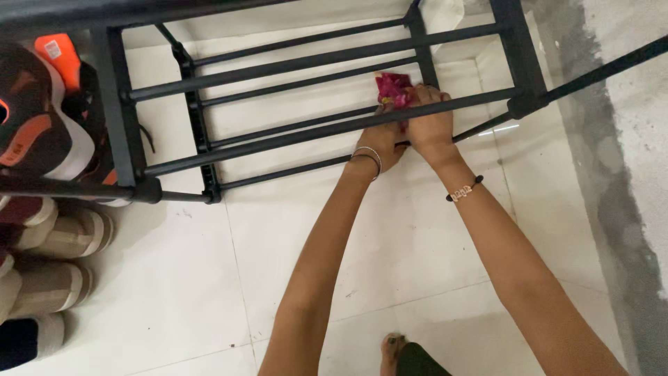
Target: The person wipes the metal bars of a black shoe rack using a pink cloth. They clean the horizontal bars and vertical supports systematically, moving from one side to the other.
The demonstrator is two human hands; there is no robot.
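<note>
black rack bars (327, 129) barring reach, gaps between, shoes (42, 125) crowding left

One black metal shoe rack (313, 132) stands on the white tiled floor (390, 237). In its open right part, seven thin horizontal rails can be counted, though some may be hidden behind others. One crumpled red cloth (393, 88) sits at the far right rails. Two hands are at the rack: one left hand (381, 143) and one right hand (430, 125). The left wrist carries two thin bangles (369, 159); the right wrist carries one dark beaded bracelet (464, 189). On the left, about five shoes show: one black and orange sneaker (35, 118) and roughly four beige ones (52, 261), partly cut off. One bare foot (392, 348) shows at the near edge.
</note>
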